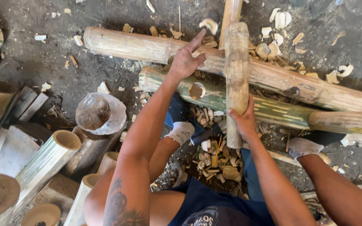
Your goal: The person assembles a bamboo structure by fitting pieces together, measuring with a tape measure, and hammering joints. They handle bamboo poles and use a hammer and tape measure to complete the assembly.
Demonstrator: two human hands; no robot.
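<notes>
- Head view: your right hand [244, 119] is clenched around the lower part of a short upright bamboo post [236, 79], which crosses over the two long poles on the ground.
- Your left hand [186, 60] lies flat with its fingers spread on the pale bamboo pole [147, 47]; that grip is released, only pressing.
- The post could tip or twist, since only one hand holds it, low down, while its top stands free.
- The poles are round and lie on loose shavings [214, 161], so I judge they may roll under your pressing palm.
- Your socked feet [181, 132] rest just beside the green bamboo pole [231, 100], where a rolling pole could pinch them.
- The post looks rough, dusty and tan, with fibrous, frayed skin; the green pole bears a round cut hole [196, 91].
</notes>
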